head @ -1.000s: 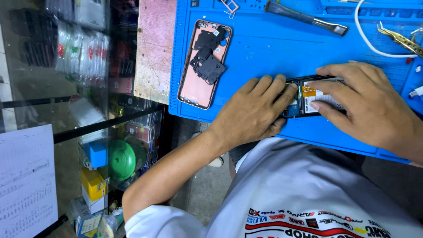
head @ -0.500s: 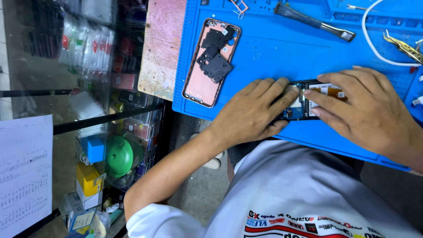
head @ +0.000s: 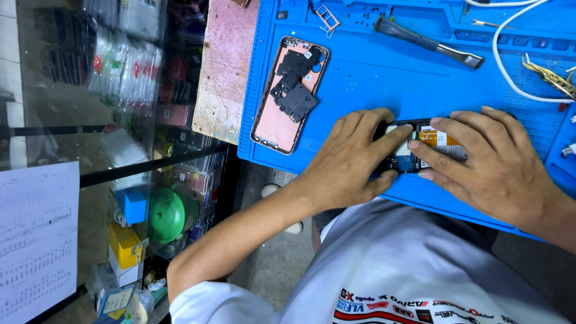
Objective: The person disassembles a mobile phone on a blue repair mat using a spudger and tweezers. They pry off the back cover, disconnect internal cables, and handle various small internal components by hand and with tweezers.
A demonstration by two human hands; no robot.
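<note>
An opened phone body [head: 414, 157], with a blue board and an orange flex showing, lies on the blue work mat [head: 384, 78]. My left hand [head: 354, 161] rests flat on its left end, fingers pressing the edge. From the right, my right hand [head: 492, 165] covers the other end, fingertips on the orange part. Most of the phone is hidden under both hands. A pink back cover [head: 289, 95] with black plastic shields inside lies on the mat to the upper left.
A metal-tipped pry tool [head: 427, 41], a white cable [head: 510, 72], brass tweezers [head: 549, 75] and a small metal tray [head: 327, 17] lie farther back on the mat. A worn pink board [head: 225, 66] adjoins the mat's left edge. Glass shelves with packaged goods stand at left.
The view has shifted slightly. Both hands stay on the phone; the right fingers have slid a little left over its orange part.
</note>
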